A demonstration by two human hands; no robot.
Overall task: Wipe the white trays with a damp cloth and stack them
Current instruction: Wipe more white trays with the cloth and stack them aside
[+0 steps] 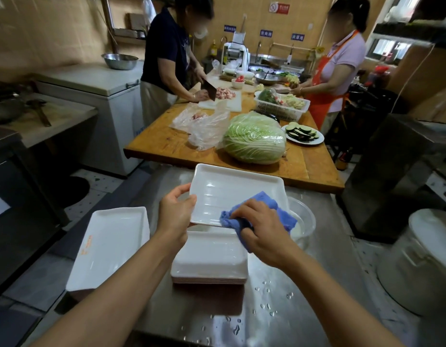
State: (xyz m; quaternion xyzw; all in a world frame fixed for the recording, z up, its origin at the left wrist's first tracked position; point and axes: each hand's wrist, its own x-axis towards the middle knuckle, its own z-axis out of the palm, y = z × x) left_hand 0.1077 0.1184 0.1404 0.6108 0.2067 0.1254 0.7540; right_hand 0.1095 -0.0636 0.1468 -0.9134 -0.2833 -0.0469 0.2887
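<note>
Stack: white trays piled mid-counter.
Left hand: clamped on a raised tray's left edge, above the stack.
Right hand: closed on blue cloth, pressed against that tray's near right corner.

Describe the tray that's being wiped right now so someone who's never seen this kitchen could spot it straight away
On the steel counter in front of the wooden table, white trays lie in two stacks. The held tray is the only one lifted: it is tilted above the middle stack, with the left hand gripping its left edge and the right hand pressing a blue cloth on its near right corner.
</note>
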